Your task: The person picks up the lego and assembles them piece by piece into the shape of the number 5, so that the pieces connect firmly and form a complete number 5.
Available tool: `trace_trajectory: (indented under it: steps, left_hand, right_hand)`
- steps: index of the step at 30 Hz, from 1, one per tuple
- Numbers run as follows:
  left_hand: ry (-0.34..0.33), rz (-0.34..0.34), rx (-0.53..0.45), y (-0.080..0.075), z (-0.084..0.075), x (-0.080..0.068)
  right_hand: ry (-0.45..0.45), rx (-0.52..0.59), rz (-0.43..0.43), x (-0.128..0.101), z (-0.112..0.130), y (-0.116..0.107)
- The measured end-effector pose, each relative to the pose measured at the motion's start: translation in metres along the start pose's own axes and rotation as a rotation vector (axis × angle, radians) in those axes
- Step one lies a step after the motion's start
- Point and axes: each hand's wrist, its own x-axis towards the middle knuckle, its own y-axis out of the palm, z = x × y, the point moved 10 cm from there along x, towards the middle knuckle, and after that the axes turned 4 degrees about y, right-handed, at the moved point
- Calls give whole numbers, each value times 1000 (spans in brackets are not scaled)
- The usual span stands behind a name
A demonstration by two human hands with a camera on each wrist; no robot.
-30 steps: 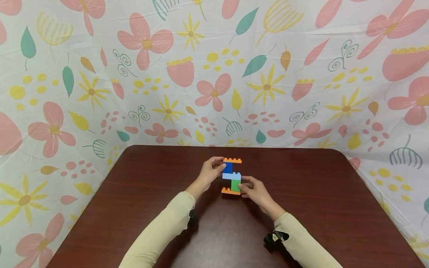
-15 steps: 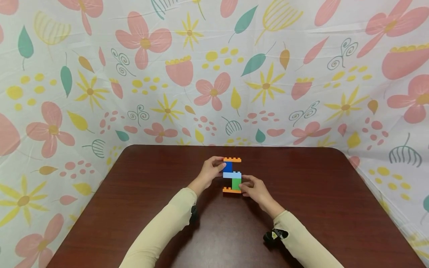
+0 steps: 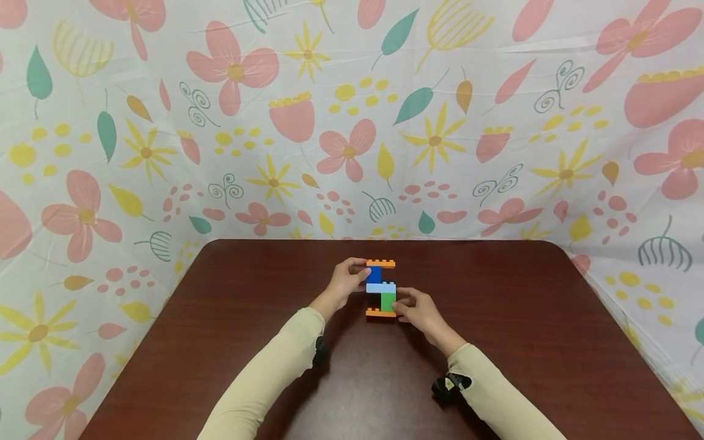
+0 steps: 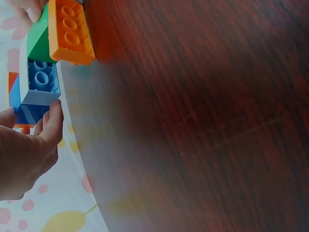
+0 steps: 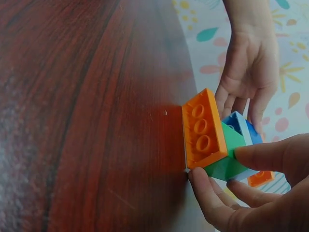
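Note:
A small brick tower [image 3: 381,288] stands on the dark wooden table [image 3: 495,342]: an orange base brick [image 5: 203,129], a green brick [image 5: 231,153], a light blue brick [image 4: 41,82], a dark blue brick [image 3: 374,274] and an orange top brick [image 3: 381,264]. My left hand [image 3: 349,282] grips the upper part, fingers on the dark blue brick [image 4: 29,113]. My right hand [image 3: 414,309] pinches the lower part, thumb and fingers around the green brick and the base.
A flowered cloth [image 3: 352,122] hangs behind the table and down both sides. Beige sleeves [image 3: 264,379] cover both forearms, and a dark wrist device [image 3: 450,385] sits at the right cuff.

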Motion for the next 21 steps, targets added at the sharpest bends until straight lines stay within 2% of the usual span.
trace_trajectory:
  steps: [10,21]
  left_hand:
    - [-24,21,58,3,4,3]
    - [-95,43,86,6,20,3]
  right_hand:
    - [12,-24,11,4,-1,1]
    - [28,-38,37,6,-3,3]
